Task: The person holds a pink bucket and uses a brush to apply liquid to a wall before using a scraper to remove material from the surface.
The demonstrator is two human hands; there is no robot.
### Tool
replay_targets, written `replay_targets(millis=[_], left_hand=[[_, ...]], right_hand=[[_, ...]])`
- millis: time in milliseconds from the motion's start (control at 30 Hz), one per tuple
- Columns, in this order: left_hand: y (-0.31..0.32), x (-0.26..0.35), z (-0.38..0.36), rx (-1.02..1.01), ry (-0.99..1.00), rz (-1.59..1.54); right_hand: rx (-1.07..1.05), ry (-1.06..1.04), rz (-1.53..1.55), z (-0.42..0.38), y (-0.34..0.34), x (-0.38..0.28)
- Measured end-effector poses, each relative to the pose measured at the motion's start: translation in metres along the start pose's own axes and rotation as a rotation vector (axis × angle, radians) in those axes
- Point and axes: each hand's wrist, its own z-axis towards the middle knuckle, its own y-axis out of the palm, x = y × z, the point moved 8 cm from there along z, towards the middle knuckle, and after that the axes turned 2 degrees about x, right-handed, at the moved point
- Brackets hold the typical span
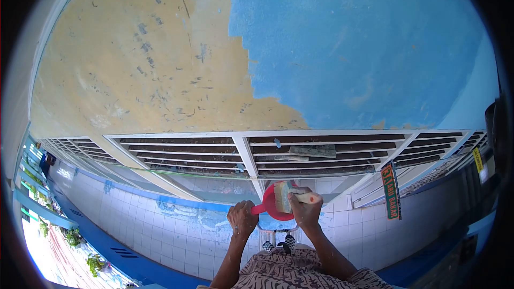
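Note:
My left hand (242, 217) is closed around the handle of a red plastic dipper (262, 208), its bowl facing up. In my right hand (308, 213) is a wide flat paintbrush (281, 197) with a pale handle. The brush's bristles, tinged with blue, lie over the dipper's bowl and hide part of its inside. Above both hands stretches a wall, its right part coated in blue paint (364, 48) and its left part bare, scuffed yellow (144, 48). The border between the two colours is stepped and uneven.
White-framed slatted vents (241, 152) run below the wall, with stray boards (313, 151) behind the slats. A green hanging sign (391, 191) projects at right. My shoes (289, 241) show below, above a white tiled floor (187, 238). Blue railing (48, 207) and plants are at left.

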Motion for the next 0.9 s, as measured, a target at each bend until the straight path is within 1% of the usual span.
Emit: replay_targets(millis=[33, 67, 100, 133, 167, 233, 300, 367, 433, 500, 533, 600, 633, 700, 733, 767, 833, 867, 900], left_hand=[[-0.006, 0.001, 0.003, 0.045, 0.009, -0.011], [-0.007, 0.001, 0.005, 0.027, -0.005, -0.005], [-0.013, 0.005, 0.008, 0.065, 0.019, -0.012], [-0.017, 0.008, 0.012, 0.105, 0.043, -0.02], [-0.018, 0.011, 0.014, 0.086, 0.029, -0.018], [-0.026, 0.019, 0.017, 0.145, 0.053, -0.032], [-0.025, 0.016, 0.019, 0.143, 0.041, -0.038], [-0.028, 0.013, 0.019, 0.151, 0.04, -0.041], [-0.032, 0.004, 0.021, 0.162, -0.041, -0.069], [-0.034, 0.001, 0.024, 0.162, -0.048, -0.057], [-0.033, 0.001, 0.026, 0.163, -0.047, -0.048], [-0.03, 0.004, 0.03, 0.163, -0.04, -0.039], [-0.028, 0.005, 0.032, 0.161, -0.033, -0.026], [-0.027, 0.007, 0.038, 0.152, -0.038, -0.019], [-0.026, 0.007, 0.04, 0.138, -0.048, -0.009], [-0.026, 0.008, 0.04, 0.138, -0.038, -0.009], [-0.024, 0.006, 0.047, 0.157, -0.067, 0.007], [-0.024, 0.006, 0.048, 0.164, -0.068, 0.005], [-0.025, 0.006, 0.049, 0.155, -0.061, -0.003]], right_hand=[[-0.119, 0.063, -0.163, 0.002, 0.009, 0.004], [-0.156, -0.001, -0.193, 0.002, 0.017, -0.004], [-0.193, -0.066, -0.222, 0.002, 0.025, -0.01], [-0.205, -0.244, -0.292, 0.002, 0.033, -0.007], [-0.218, -0.423, -0.36, -0.002, 0.042, -0.002], [-0.239, -0.388, -0.344, -0.002, 0.051, -0.002], [-0.254, -0.37, -0.33, 0.004, 0.053, -0.004], [-0.225, -0.342, -0.332, 0.011, 0.045, -0.017], [-0.163, -0.153, -0.133, 0.016, 0.02, -0.043], [-0.091, -0.116, -0.039, 0.019, -0.002, -0.064], [-0.093, -0.119, -0.041, 0.019, -0.006, -0.072], [0.0, -0.225, 0.008, 0.018, -0.02, -0.091], [0.004, -0.23, 0.007, 0.019, -0.018, -0.084], [-0.047, -0.391, 0.003, 0.017, -0.005, -0.071], [-0.122, -0.317, 0.008, 0.018, 0.002, -0.06], [-0.112, -0.318, 0.01, 0.012, 0.002, -0.055], [0.077, -0.403, 0.005, 0.006, -0.009, -0.054], [0.118, -0.47, 0.019, 0.003, -0.013, -0.06], [0.119, -0.472, 0.021, 0.002, -0.014, -0.06]])
